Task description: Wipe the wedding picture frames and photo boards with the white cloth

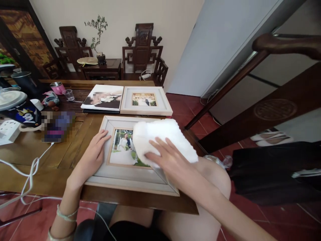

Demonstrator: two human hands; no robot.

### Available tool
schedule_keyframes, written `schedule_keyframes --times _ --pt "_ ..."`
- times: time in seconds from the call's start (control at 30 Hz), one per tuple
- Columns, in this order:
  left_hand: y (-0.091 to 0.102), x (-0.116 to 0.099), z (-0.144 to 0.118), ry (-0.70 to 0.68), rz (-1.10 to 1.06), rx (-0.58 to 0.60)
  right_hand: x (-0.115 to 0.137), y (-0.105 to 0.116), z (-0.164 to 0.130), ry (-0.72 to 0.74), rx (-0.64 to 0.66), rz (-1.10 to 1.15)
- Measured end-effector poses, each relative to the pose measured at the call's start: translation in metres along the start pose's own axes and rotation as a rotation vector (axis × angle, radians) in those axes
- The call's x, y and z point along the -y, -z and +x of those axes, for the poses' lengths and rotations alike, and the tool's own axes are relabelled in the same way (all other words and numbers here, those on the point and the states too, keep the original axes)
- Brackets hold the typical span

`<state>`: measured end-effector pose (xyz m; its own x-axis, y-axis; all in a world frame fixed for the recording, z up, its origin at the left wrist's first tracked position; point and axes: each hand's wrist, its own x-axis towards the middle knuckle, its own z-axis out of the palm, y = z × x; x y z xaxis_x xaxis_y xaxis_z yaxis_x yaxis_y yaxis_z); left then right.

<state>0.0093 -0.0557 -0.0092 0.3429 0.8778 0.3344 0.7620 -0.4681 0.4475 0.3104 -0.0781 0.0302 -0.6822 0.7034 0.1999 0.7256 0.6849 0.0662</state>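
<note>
A framed wedding photo [122,147] with a wide pale grey border and a light wood edge lies face up near the table's front edge. My left hand [94,152] rests on the frame's left border, its fingers stretched out. A white cloth [173,132] covers the right part of the frame and some of the photo. Over the cloth, my right hand [165,154] presses it down against the frame, with the fingers a little apart. The cloth hangs past the frame's right edge.
Behind lie a second framed photo [145,100] and a white-edged photo panel [104,97]. Leftward on the wooden table [72,157] are a blurred-out phone [59,127], its white cable [31,177], a pink mug [57,88] and a clear cup [69,95]. A wooden chair [250,110] stands at right.
</note>
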Motion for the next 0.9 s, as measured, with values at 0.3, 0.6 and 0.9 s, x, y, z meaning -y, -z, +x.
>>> schedule_keyframes --times 0.3,0.6,0.9 --pt "-0.003 -0.003 0.001 -0.033 0.051 -0.025 0.043 0.007 -0.049 0.043 -0.053 0.246" --pt "-0.003 0.004 -0.001 -0.049 0.056 -0.022 -0.033 -0.021 0.046 -0.261 0.0 0.079" --pt "-0.004 0.006 -0.005 0.001 0.022 -0.037 0.024 0.021 -0.012 -0.018 0.233 0.041"
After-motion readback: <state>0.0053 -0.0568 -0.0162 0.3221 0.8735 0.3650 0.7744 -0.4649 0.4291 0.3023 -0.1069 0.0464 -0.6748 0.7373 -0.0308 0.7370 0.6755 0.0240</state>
